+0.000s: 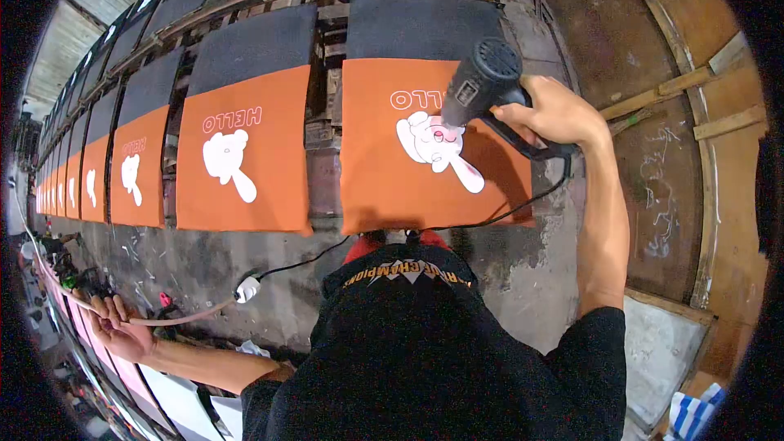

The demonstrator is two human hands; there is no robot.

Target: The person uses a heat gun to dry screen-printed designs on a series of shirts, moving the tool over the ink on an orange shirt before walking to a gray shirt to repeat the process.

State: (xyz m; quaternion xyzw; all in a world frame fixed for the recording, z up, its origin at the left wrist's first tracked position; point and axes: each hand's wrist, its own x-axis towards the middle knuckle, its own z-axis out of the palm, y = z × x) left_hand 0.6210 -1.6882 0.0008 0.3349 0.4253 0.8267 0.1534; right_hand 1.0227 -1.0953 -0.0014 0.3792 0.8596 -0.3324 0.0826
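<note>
A dark heat gun [487, 73] is held in my right hand [551, 113], its nozzle pointing down over the rabbit print [441, 147] on the nearest orange and black fabric panel [384, 188]. Outlined lettering sits above that print, partly hidden by the tool. A black cord runs from the gun's handle along the panel's lower edge to a white connector [247, 289]. Far to the left, my left hand [121, 331] has its fingers curled around the pale cable [192, 318] that leads from this connector.
Further panels, such as one with a white print [282, 131], stretch leftward in a row. Wooden boards [629, 106] stand at the right. Pink and white panels [175, 400] lie lower left. A striped cloth [694, 415] is at the lower right.
</note>
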